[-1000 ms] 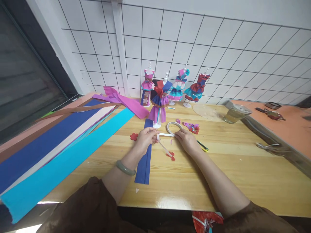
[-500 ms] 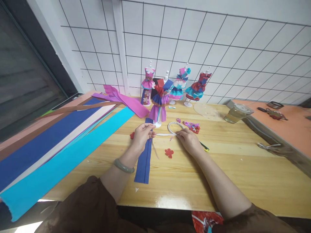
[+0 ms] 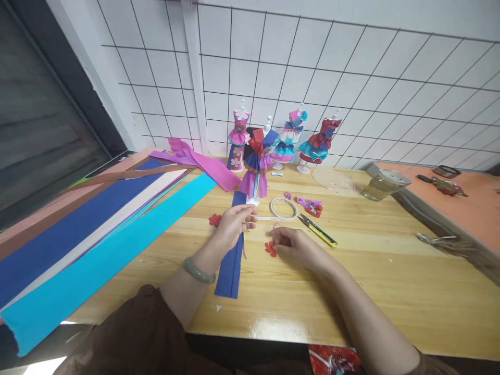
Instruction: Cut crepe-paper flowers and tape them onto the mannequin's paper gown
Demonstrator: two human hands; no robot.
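Note:
Between the thumb and fingers of my left hand [image 3: 236,224] is the free end of a narrow white strip of tape [image 3: 265,218]. The strip runs to a thin tape roll [image 3: 296,209] lying on the table. My right hand [image 3: 299,247] is at a red paper flower [image 3: 269,249], its thumb and fingers curved and apart and the tips covering the flower's right side. A second red flower [image 3: 214,220] lies left of my left hand. Just beyond stands a small mannequin [image 3: 255,172] in a red, blue and purple paper dress, over a blue paper strip [image 3: 229,271].
Thread snips [image 3: 318,230] with a yellow handle lie right of the roll, near crumpled paper scraps [image 3: 310,205]. Several dressed mannequins [image 3: 288,140] line the wall. Long crepe strips [image 3: 117,242] cover the left side. A plastic cup [image 3: 385,185] stands at the right.
My right hand has left the tape roll and come down towards me to the red flower, uncovering the snips. My left hand stays on the tape end, slightly shifted right.

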